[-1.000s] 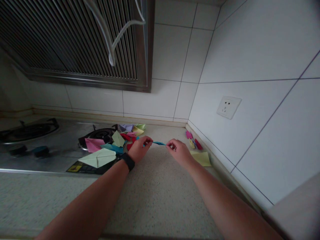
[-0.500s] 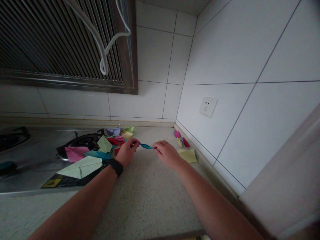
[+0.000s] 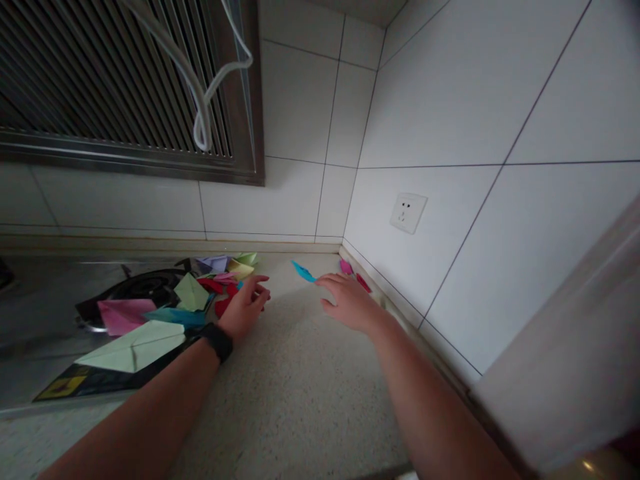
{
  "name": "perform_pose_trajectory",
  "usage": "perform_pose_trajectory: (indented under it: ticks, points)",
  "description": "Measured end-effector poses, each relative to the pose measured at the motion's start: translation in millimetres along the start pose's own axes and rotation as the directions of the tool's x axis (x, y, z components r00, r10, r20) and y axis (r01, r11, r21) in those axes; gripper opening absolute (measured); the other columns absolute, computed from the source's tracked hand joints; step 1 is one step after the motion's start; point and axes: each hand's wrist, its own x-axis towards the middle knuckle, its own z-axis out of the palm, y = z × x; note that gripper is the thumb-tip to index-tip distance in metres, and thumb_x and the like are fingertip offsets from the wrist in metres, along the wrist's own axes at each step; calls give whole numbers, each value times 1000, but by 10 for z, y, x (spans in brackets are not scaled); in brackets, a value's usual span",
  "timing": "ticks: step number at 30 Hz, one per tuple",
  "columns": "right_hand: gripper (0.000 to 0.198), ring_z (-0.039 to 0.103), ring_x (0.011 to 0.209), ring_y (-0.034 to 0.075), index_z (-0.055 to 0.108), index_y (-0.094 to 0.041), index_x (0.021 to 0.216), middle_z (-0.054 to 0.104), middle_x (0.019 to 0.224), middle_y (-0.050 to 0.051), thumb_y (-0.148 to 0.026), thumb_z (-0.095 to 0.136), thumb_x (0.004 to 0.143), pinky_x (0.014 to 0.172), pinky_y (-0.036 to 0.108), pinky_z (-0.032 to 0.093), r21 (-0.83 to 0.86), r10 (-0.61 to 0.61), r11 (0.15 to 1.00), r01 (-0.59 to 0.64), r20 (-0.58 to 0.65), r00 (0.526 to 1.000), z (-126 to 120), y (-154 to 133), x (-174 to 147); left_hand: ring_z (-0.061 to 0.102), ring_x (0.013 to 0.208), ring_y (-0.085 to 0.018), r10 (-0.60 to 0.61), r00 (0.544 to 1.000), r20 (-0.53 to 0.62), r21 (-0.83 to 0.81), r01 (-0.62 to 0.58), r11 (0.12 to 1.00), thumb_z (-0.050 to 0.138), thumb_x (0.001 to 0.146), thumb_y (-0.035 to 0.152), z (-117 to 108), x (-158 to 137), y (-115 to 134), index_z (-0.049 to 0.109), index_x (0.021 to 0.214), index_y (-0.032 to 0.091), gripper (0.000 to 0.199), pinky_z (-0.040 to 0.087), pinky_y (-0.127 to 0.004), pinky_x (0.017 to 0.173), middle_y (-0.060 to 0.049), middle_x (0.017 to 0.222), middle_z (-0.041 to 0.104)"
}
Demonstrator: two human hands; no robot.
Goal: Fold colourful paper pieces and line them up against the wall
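A narrow, twisted-looking strip of bright blue folded paper (image 3: 303, 272) points up and left from the fingertips of my right hand (image 3: 350, 301). That hand seems to hold its near end between the fingers; the thumb stands a little apart below. My left hand (image 3: 246, 303), with a dark watch on the wrist, holds nothing and has its fingers loosely apart. It hovers beside red folded papers (image 3: 225, 301) at the edge of a colourful paper pile. A pale green folded paper (image 3: 133, 347) lies nearer me, with a teal one (image 3: 175, 317) and a pink one (image 3: 125, 315) behind it.
The folded papers lie partly over a gas stove (image 3: 30, 320) on the left. Magenta (image 3: 345, 267) and red (image 3: 363, 283) small folded pieces rest by the right wall. A range hood (image 3: 125, 87) with a hanging white cable (image 3: 203, 120) is above; a socket (image 3: 409, 213) sits on the tiles.
My left hand has let go of the blue folded paper and opened. My right hand has moved the paper's free end up and back. The camera view has shifted slightly right.
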Motion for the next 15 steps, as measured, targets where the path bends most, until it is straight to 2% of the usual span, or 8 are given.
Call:
perform_pose_trajectory:
  ticks: [3,7,10,15]
  points:
    - [55,43,126,26,48,-18,136,51,139,10,-25,58,82,106,41,29,-92,149,985,-145,38,988,-50,280,-79,52,62,-12,28,995,91,62,-34,998,49,85,33,27,-17,3,51,115,19,34,43,-22,55,0,78,57]
    - [62,42,125,34,46,-19,138,43,146,13,-45,57,84,102,48,31,-165,384,918,-360,150,911,-64,518,-193,53,63,-13,11,985,170,131,-34,991,48,85,34,38,-31,20,56,107,19,28,42,-23,56,0,74,59]
    - [66,38,128,38,47,-23,138,40,148,12,-61,50,84,100,52,30,-173,431,899,-402,189,883,-40,549,-225,55,64,-14,-22,978,208,193,-19,981,47,85,34,32,-36,50,60,101,19,26,41,-24,57,-1,73,60]
    - [65,34,131,41,53,-24,133,41,147,14,-66,44,85,101,57,25,-164,436,899,-407,225,872,47,539,-200,56,64,-15,-25,968,249,242,-38,970,47,84,36,25,-39,66,63,97,19,27,41,-25,58,-1,73,62]
